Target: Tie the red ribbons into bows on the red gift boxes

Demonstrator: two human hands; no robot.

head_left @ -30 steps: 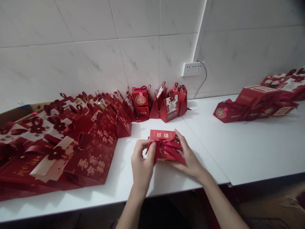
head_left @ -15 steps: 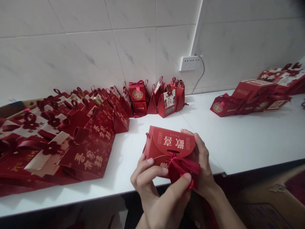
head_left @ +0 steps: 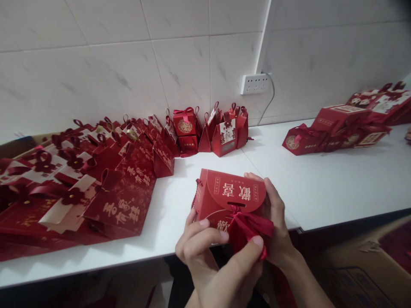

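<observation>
A red box (head_left: 229, 194) held over the tabletop (head_left: 321, 184) edge
Left hand (head_left: 208, 256) fingers pinch its ribbon (head_left: 248, 229); right hand (head_left: 276, 222) fingers clasp the box's side.

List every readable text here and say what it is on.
"歡喜": gold, on the flap of the held box.
"吾家有喜": gold, on the flat bag, slanted.
"囍": white label of the standing box.
Other labels, right pile: too small.
</observation>
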